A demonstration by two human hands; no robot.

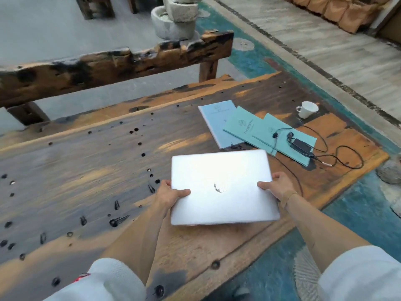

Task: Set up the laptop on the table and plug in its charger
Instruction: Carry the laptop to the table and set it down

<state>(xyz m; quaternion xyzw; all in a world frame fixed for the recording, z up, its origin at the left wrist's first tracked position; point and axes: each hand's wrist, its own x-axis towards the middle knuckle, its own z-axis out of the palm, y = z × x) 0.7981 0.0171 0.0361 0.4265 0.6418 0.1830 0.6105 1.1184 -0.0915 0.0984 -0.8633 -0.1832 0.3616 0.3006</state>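
Note:
A closed silver laptop (pixel 221 170) hangs just above the near right part of the rough wooden table (pixel 86 161). My left hand (pixel 169 195) grips its left edge with the thumb on the lid. My right hand (pixel 276 186) grips its right edge the same way. The black charger brick (pixel 300 145) lies beyond the laptop on teal booklets, its black cable (pixel 351 158) looping over the table's right end, with a loose plug tip near the booklets' front corner.
Three pale blue and teal booklets (pixel 240 124) are fanned out behind the laptop. A white cup (pixel 307 109) stands at the far right. A dark wooden bench (pixel 112 64) runs along the table's far side. Holes and dark knots dot the tabletop.

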